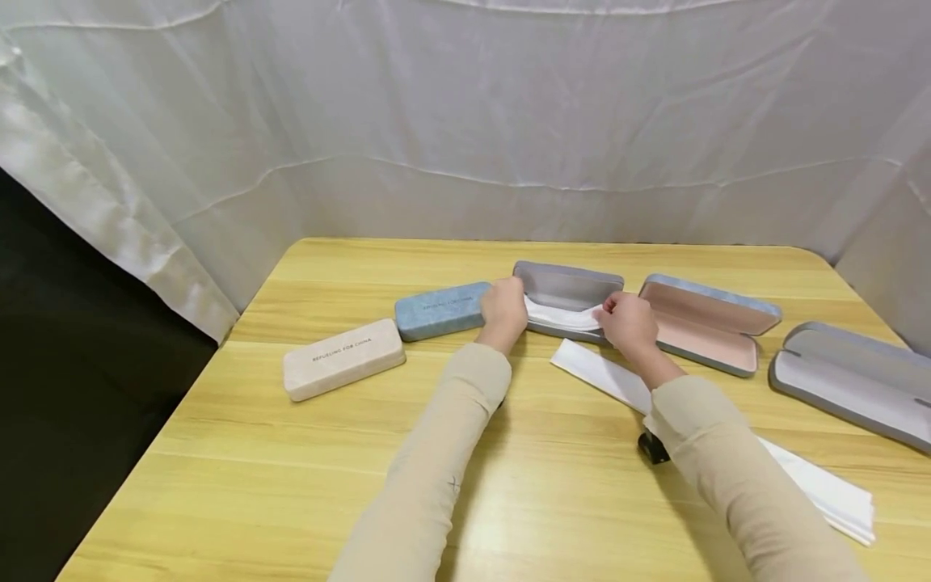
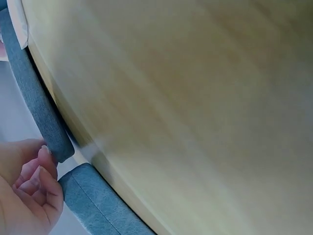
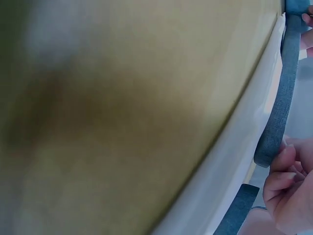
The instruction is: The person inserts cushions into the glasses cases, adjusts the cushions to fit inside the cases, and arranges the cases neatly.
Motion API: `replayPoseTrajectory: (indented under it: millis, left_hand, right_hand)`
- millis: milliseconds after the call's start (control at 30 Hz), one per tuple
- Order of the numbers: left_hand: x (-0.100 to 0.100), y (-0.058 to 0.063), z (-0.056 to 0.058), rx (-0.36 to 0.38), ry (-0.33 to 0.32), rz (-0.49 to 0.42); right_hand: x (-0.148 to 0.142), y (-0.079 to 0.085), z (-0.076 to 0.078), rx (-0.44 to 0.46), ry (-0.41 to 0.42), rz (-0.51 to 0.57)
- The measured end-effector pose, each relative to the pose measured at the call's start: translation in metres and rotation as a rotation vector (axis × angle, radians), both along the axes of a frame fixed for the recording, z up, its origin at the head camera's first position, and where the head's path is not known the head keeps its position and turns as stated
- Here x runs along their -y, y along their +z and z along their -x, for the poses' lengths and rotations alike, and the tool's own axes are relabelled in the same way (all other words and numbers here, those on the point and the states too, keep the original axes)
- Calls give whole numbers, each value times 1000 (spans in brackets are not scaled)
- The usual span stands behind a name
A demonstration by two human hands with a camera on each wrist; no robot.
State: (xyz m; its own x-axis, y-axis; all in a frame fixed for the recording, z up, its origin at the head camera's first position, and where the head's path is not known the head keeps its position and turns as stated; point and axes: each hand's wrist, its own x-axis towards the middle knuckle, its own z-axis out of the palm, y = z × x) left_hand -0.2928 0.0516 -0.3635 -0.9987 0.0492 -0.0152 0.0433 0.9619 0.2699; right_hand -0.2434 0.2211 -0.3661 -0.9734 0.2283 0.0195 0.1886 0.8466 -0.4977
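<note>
An open grey glasses case stands near the back of the table, lid raised. Inside its base lies a folded white cloth, stretched between both hands and sagging slightly. My left hand pinches the cloth at the case's left end. Curled fingers show right at the case wall in the left wrist view, where the cloth in them is hidden. At the right end, my right hand pinches the cloth between thumb and fingers. The right wrist view shows its bent fingertips at the case's corner.
Left of my hands lie a closed blue case and a closed cream case. An open pink-lined case and an open grey-lined case stand to the right. Another white cloth strip runs beneath my right forearm.
</note>
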Motion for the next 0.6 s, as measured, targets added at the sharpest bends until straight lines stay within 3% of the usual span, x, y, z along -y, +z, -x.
replayPoseTrajectory:
  millis: [167, 333, 600]
  left_hand:
    - [-2, 2, -1, 30, -55, 93]
    - [-4, 3, -2, 51, -86, 122]
    - [-2, 4, -4, 73, -150, 234]
  right_hand:
    - [-2, 1, 1, -38, -2, -44]
    - [-4, 0, 3, -55, 4, -58]
    - [-8, 1, 1, 12, -34, -123]
